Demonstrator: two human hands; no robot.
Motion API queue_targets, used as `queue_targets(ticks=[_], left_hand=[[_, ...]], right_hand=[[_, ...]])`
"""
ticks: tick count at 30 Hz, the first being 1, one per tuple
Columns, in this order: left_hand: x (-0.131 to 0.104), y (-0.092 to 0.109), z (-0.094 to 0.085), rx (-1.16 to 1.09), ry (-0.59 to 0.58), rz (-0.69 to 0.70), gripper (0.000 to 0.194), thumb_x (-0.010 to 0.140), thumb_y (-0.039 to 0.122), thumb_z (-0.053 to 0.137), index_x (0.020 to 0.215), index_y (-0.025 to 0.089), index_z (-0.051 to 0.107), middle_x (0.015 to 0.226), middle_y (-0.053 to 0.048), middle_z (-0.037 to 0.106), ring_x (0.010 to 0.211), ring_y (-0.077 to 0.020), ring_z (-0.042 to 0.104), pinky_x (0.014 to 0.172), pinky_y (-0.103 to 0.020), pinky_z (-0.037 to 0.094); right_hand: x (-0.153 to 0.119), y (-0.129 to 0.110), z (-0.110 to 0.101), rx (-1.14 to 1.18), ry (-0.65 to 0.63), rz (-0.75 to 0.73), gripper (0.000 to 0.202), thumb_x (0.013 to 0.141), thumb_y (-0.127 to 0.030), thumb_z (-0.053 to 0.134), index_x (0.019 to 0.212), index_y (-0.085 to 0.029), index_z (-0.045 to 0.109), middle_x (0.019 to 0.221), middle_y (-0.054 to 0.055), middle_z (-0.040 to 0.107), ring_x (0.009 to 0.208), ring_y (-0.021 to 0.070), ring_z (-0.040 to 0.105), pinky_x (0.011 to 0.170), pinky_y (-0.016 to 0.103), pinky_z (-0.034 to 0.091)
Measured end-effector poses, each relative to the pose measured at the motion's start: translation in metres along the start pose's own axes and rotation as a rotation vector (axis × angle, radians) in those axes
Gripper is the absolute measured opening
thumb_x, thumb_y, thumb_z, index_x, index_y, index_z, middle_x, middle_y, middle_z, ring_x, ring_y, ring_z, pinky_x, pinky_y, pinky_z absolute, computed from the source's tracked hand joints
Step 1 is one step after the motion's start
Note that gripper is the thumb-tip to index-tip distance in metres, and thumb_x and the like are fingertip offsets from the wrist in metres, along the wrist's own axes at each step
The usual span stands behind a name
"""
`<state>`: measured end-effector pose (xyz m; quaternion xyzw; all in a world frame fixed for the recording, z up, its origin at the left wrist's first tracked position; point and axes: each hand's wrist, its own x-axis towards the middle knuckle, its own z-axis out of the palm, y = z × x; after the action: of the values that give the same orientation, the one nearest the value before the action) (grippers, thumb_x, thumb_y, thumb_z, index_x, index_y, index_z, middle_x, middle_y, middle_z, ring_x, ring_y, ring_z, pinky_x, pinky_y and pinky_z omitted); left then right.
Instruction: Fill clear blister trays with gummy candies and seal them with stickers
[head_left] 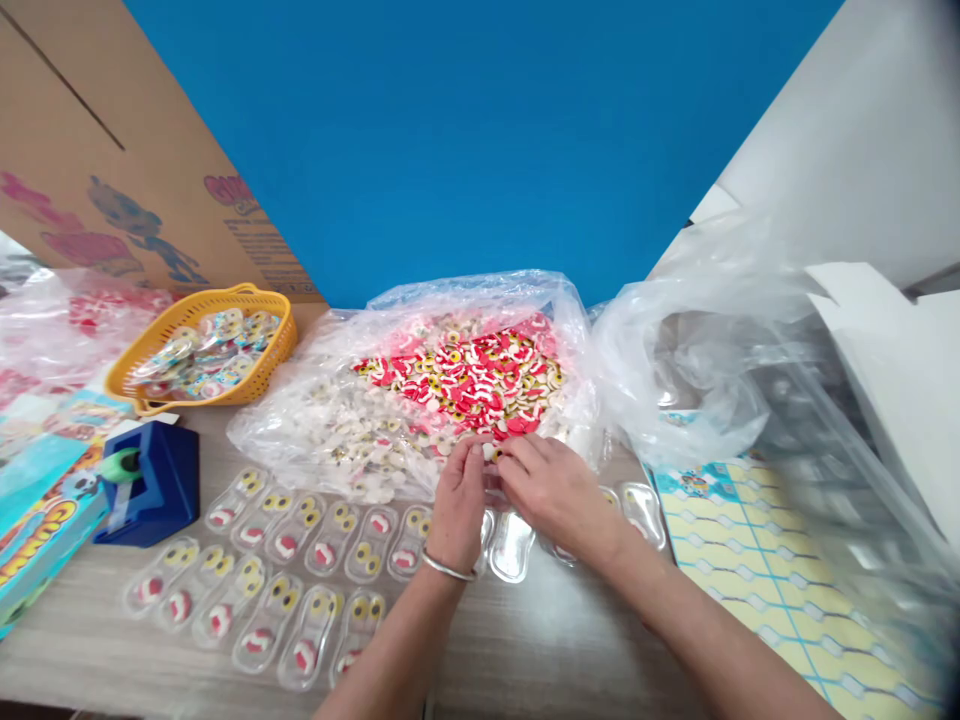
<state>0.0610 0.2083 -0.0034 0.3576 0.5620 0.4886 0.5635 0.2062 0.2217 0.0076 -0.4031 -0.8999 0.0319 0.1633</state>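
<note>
My left hand (457, 505), with a silver bangle at the wrist, and my right hand (551, 492) meet at the near edge of a transparent plastic bag (292, 420). Both have their fingers pinched together around small whitish-yellow gummy pieces (491, 452); the fingertips partly hide these. Behind them lies a heap of red-and-white gummy mouths (480, 385) and yellow gummy eyes. Below my hands are transparent blister trays (513, 548), some partly covered by my right arm. To the left, two rows of trays (259, 625) each hold yellow eyes and a red mouth.
A yellow basket (277, 350) of wrapped pieces stands at the left, near a blue tape dispenser (180, 490) and a colourful printed box (52, 520). On the right are a yellow printed sheet (720, 540) and crumpled plastic (675, 380). A blue panel (480, 150) rises behind.
</note>
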Motion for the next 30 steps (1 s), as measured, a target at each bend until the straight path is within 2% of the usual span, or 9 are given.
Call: queue_targets(ticks=[4,8,12,17,21,24,26,30], left_hand=[[-0.001,-0.001,0.001,0.007,-0.019,0.018,0.031,0.091,0.041,0.049,0.107,0.022,0.068,0.101,-0.006,0.070,0.094,-0.0211,0.066,0.084,-0.034,0.054],[-0.005,-0.001,0.005,-0.040,-0.023,0.011,0.030,0.090,0.040,0.052,0.106,0.021,0.069,0.113,-0.008,0.069,0.105,-0.0219,0.064,0.090,-0.033,0.053],[-0.007,0.000,0.006,-0.112,-0.045,-0.088,0.036,0.089,0.045,0.052,0.110,0.019,0.066,0.107,-0.008,0.070,0.092,-0.0211,0.068,0.075,-0.031,0.057],[-0.006,-0.007,0.005,-0.127,-0.073,-0.094,0.037,0.089,0.048,0.051,0.109,0.020,0.066,0.112,-0.009,0.068,0.087,-0.0199,0.067,0.060,-0.025,0.056],[-0.007,-0.007,0.006,-0.118,-0.085,-0.125,0.038,0.088,0.049,0.052,0.110,0.020,0.065,0.112,-0.008,0.068,0.078,-0.0187,0.068,0.051,-0.025,0.053],[-0.009,-0.001,0.008,-0.094,-0.088,-0.147,0.035,0.088,0.048,0.052,0.104,0.021,0.067,0.109,-0.009,0.069,0.079,-0.0197,0.068,0.047,-0.024,0.051],[-0.009,0.000,0.009,-0.091,-0.081,-0.140,0.032,0.086,0.047,0.055,0.099,0.022,0.068,0.103,-0.009,0.070,0.081,-0.0196,0.068,0.051,-0.024,0.052],[-0.009,-0.008,0.010,-0.120,-0.101,-0.109,0.031,0.083,0.046,0.061,0.100,0.022,0.067,0.092,-0.005,0.070,0.077,-0.0172,0.066,0.061,-0.026,0.055]], right_hand=[[0.005,-0.004,-0.002,0.065,0.037,0.132,0.012,0.095,-0.020,0.051,0.098,-0.019,0.062,0.100,0.009,0.064,0.095,0.0230,0.058,0.085,0.037,0.049],[0.011,-0.004,-0.001,0.092,0.004,0.222,0.009,0.094,-0.022,0.054,0.097,-0.020,0.063,0.097,0.008,0.064,0.093,0.0227,0.057,0.083,0.036,0.048],[0.011,-0.002,-0.001,0.231,0.024,0.261,0.013,0.094,-0.018,0.051,0.092,-0.021,0.064,0.093,0.006,0.063,0.090,0.0202,0.057,0.082,0.033,0.047],[0.005,0.007,0.001,0.572,0.022,0.300,0.018,0.091,-0.011,0.052,0.091,-0.022,0.066,0.092,0.002,0.062,0.089,0.0162,0.059,0.081,0.029,0.046],[0.004,0.018,0.004,0.695,0.000,0.307,0.017,0.087,-0.007,0.053,0.084,-0.020,0.064,0.084,0.000,0.061,0.084,0.0153,0.059,0.078,0.028,0.046],[0.005,0.020,0.005,0.698,-0.028,0.298,0.017,0.087,-0.008,0.053,0.083,-0.020,0.065,0.082,0.000,0.062,0.083,0.0154,0.059,0.077,0.028,0.045],[0.005,0.016,0.005,0.644,-0.029,0.306,0.016,0.089,-0.010,0.054,0.081,-0.020,0.064,0.083,0.001,0.062,0.083,0.0157,0.059,0.076,0.028,0.045],[0.002,0.005,0.006,0.497,0.066,0.381,0.013,0.094,-0.016,0.051,0.092,-0.020,0.063,0.093,0.004,0.062,0.085,0.0169,0.060,0.077,0.030,0.047]])
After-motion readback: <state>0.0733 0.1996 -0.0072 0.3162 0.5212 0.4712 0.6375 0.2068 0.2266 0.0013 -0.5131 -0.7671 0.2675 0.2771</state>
